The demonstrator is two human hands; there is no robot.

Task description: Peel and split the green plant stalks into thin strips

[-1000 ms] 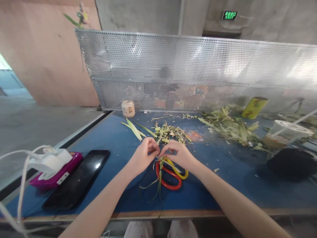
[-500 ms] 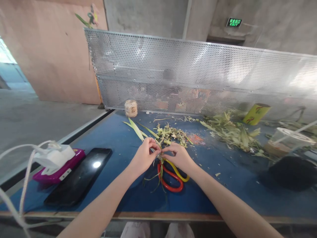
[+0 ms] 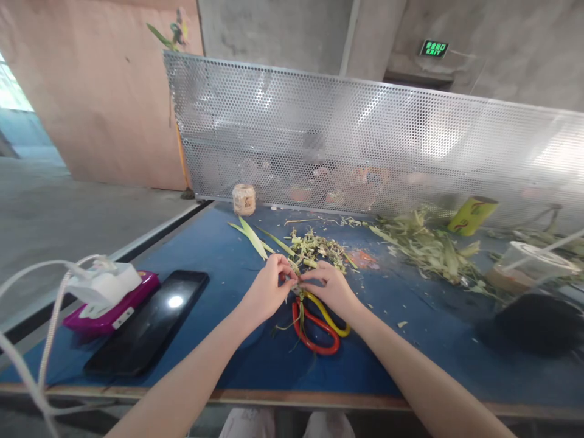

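Near the table's front, my left hand [image 3: 272, 285] and my right hand [image 3: 329, 287] meet with their fingertips pinched on a thin green plant stem [image 3: 300, 299]. Fine, root-like strands hang from its lower end; the fingers hide part of the stem. Right beneath lies a pair of scissors with one red handle [image 3: 323, 351] and one yellow handle [image 3: 334, 320]; its blades are hidden. Just beyond the hands is a heap of green-brown plant trimmings [image 3: 319, 248]. Long green leaves [image 3: 253, 237] stretch away to the left of it.
A black phone [image 3: 148, 322] and a purple power strip [image 3: 114, 310] with a white plug lie left. At the right are pale leaves [image 3: 431, 246], a yellow-green tube [image 3: 473, 215], and a plastic cup [image 3: 524, 264]. A perforated metal panel [image 3: 283, 109] closes the back, near a small jar [image 3: 244, 200].
Both hands stay pinched at the stem with only slight finger movement. The hanging strands have shifted a little. The whole view has moved slightly.
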